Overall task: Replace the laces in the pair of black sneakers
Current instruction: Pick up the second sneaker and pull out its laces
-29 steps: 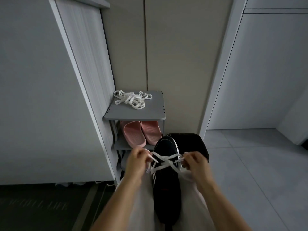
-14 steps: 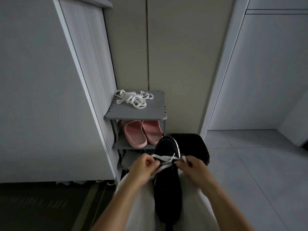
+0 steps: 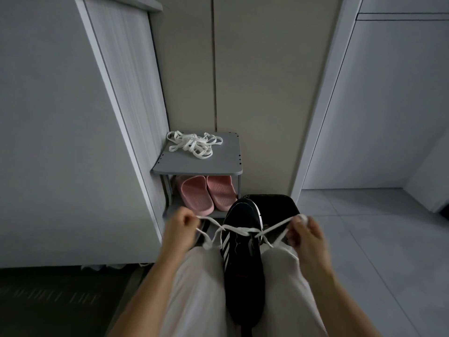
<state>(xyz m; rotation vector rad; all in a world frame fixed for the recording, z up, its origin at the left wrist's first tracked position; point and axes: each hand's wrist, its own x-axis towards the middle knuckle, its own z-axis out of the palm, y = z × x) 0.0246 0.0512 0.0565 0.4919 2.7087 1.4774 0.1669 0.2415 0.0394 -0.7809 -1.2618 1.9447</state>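
A black sneaker [image 3: 243, 261] with white side stripes lies between my knees, toe pointing away. A white lace [image 3: 240, 230] crosses its upper part and runs out to both sides. My left hand [image 3: 179, 231] pinches the left end of the lace, left of the shoe. My right hand [image 3: 306, 233] pinches the right end, right of the shoe. Both lace ends are drawn taut outward. A loose pile of white laces [image 3: 194, 144] lies on top of the grey shoe rack [image 3: 196, 164] ahead.
Pink slippers [image 3: 206, 194] sit on the rack's lower shelf. A black object [image 3: 277, 206] stands behind the sneaker's toe. A white cabinet [image 3: 60, 142] rises at left, a dark mat [image 3: 48, 300] lies bottom left, and grey floor tiles [image 3: 376, 239] spread to the right.
Both hands have moved apart from the shoe's middle, pulling the lace ends outward and taut.
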